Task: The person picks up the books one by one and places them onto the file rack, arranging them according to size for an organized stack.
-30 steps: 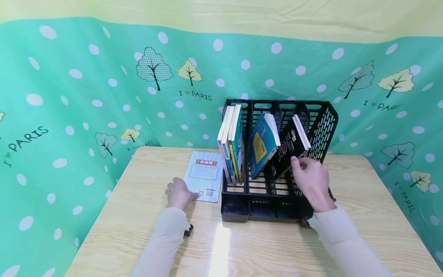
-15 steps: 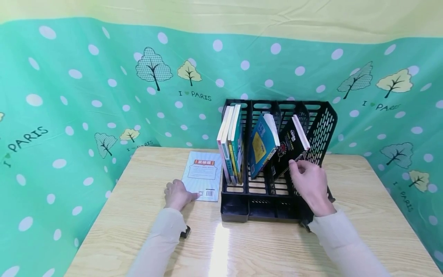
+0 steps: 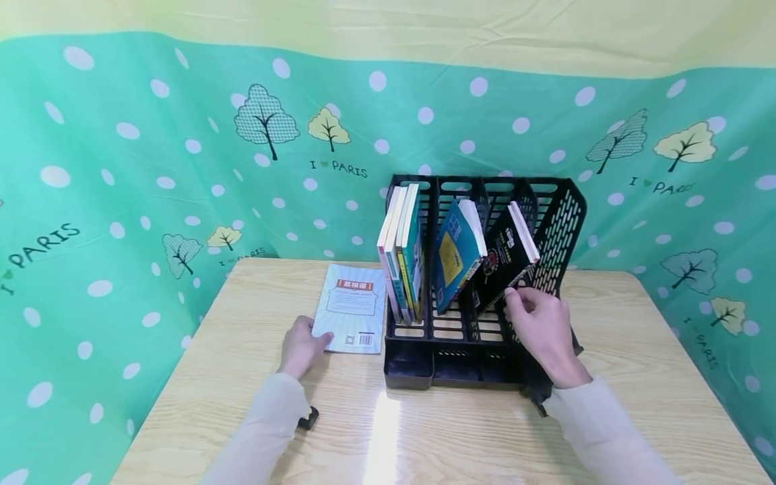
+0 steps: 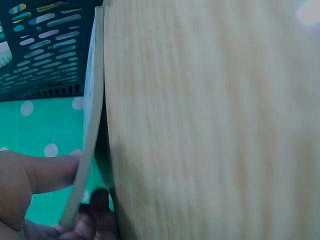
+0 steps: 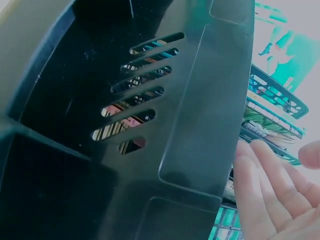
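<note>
My left hand [image 3: 301,345] pinches the near left edge of a light-blue book [image 3: 350,306] lying beside the rack. In the left wrist view the thumb is on one face of the book [image 4: 93,100] and fingers are under the other, with that edge raised off the table. My right hand [image 3: 541,328] is over the rack's right side, below a leaning black book [image 3: 508,256]. Its fingers [image 5: 250,175] look extended and the thumb stands apart, with nothing between them in the right wrist view. I cannot tell whether the fingertips touch the book.
The black file rack [image 3: 461,343] has compartments; several upright books [image 3: 403,249] fill the leftmost, and a teal book [image 3: 461,256] leans in the one beside it. A patterned curtain [image 3: 182,135] hangs behind the wooden table [image 3: 473,431].
My left hand has moved slightly left and nearer, and its hold has shifted to the light-blue book's edge. My right hand has drawn slightly down from the black book.
</note>
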Demonstrator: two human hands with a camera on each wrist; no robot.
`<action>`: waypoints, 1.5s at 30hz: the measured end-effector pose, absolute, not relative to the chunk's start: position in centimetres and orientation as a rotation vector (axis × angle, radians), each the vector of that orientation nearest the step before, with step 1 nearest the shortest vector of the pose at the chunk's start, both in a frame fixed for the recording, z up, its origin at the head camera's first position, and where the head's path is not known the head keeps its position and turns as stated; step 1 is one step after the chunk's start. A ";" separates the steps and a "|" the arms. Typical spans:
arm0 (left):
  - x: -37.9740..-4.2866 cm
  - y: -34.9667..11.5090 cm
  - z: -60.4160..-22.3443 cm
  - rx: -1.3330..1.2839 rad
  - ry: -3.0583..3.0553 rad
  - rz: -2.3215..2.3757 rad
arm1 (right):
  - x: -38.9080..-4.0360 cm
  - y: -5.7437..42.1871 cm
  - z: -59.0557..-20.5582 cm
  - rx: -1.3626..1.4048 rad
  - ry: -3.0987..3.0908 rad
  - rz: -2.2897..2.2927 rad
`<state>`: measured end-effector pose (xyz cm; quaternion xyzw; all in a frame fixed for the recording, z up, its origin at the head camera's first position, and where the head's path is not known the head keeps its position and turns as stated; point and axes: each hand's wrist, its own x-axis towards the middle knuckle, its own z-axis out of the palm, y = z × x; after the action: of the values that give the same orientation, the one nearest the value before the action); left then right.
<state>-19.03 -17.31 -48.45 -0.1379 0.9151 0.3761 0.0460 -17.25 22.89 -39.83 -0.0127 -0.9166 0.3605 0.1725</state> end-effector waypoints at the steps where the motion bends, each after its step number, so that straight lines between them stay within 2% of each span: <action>1: -19.0 -17.4 -48.5 -0.416 2.785 1.192 | -17.2 22.9 -39.8 -0.033 -2.607 1.043; 10: -18.8 -17.4 -48.2 -0.469 2.580 1.543 | -17.5 23.2 -41.3 0.004 -2.576 1.109; 17: -18.6 -17.2 -48.4 -0.556 2.210 1.884 | -16.7 22.6 -40.2 -0.001 -2.588 1.260; 33: -16.6 -17.6 -49.2 -0.627 2.125 2.024 | -16.1 22.3 -40.2 0.060 -2.477 1.759; 45: -14.8 -18.5 -48.6 -0.624 2.116 2.084 | -15.9 22.1 -40.9 0.185 -2.425 1.854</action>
<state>-14.79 -18.50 -48.63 -0.2052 0.6964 0.6856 0.0534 -15.94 22.08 -40.90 0.0606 -0.7923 0.6057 0.0418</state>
